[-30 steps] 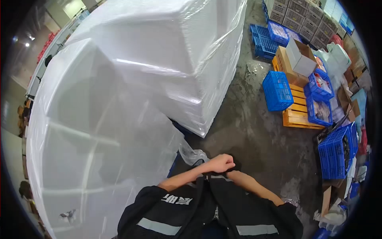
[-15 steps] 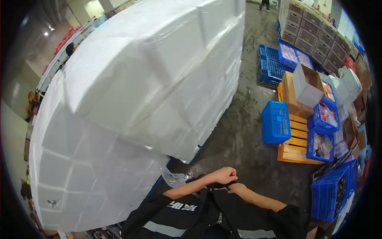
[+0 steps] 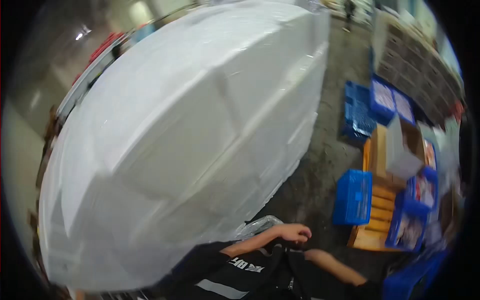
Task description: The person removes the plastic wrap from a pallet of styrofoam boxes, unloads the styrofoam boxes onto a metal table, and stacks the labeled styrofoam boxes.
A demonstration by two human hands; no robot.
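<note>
Wrapped white stack at the left, hands low at the front of the body

Item one: white stack [image 3: 195, 125], bulky, wrapped in clear film; it fills the left and middle of the view, ahead and to the left of the hands.
Item two: loose clear film [image 3: 260, 225], bunched at the stack's lower edge, just beside the left forearm; contact cannot be told.
Item three: left hand [image 3: 296, 232], held before the chest, fingers curled in narrow, apart from the stack's white side; whether anything is in the grasp cannot be told.
Item four: right forearm [image 3: 340, 267], reaching inward below the left hand; the right hand is hidden and its state cannot be told.
Item five: black top [image 3: 225, 272], with white lettering and a grey strip.
Surroundings: wet dark floor [image 3: 312, 180], a lane between the stack and the goods at the right. Along the lane's right side, blue crate [image 3: 352, 197], orange pallet [image 3: 379, 212], brown carton [image 3: 384, 155], white open box [image 3: 401, 147], filled blue crates [image 3: 407, 230]. Farther off, blue pallet [image 3: 357, 112], stacked crates [image 3: 415, 67] and a distant person [image 3: 349, 10], blurred
</note>
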